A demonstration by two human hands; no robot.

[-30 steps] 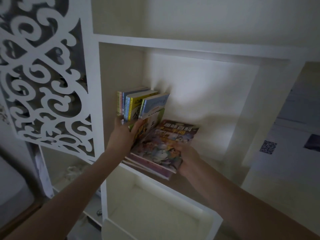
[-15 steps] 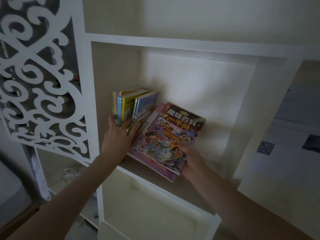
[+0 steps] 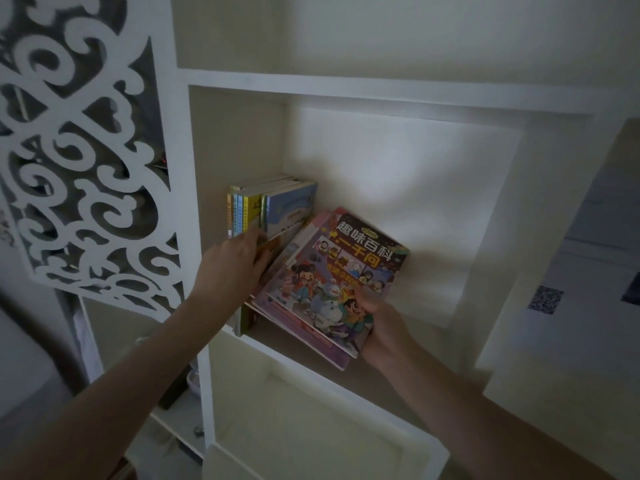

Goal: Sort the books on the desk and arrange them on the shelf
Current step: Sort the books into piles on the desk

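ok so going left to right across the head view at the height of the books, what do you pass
carved white panel → upright books → tilted stack of picture books → QR code patch; both hands overlap the books, so they are left out

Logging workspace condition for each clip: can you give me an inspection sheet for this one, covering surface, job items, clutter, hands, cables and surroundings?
Surface: white shelf compartment, dimly lit.
Job's things: upright books stand at the compartment's left wall; stack of picture books is tilted beside them.
Clutter: small dim items on a lower shelf at left, too dark to identify.
Hands: left hand rests against the upright books; right hand grips the stack's lower corner, thumb on the cover.
Cables: nothing seen.
Surroundings: white fretwork panel at left; QR marker at right.
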